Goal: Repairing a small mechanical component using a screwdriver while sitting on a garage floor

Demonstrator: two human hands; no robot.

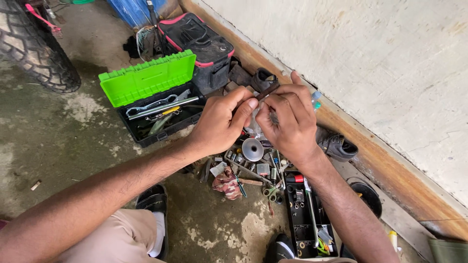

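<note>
Over the concrete floor, a thin dark rod sits pinched between left hand and right hand fingertips.

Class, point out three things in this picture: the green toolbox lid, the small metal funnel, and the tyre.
Green toolbox lid (146, 78), head view, middle of the raised lid.
Small metal funnel (252, 149), head view, its shiny cone.
Tyre (36, 48), head view, its knobbly tread.
</note>
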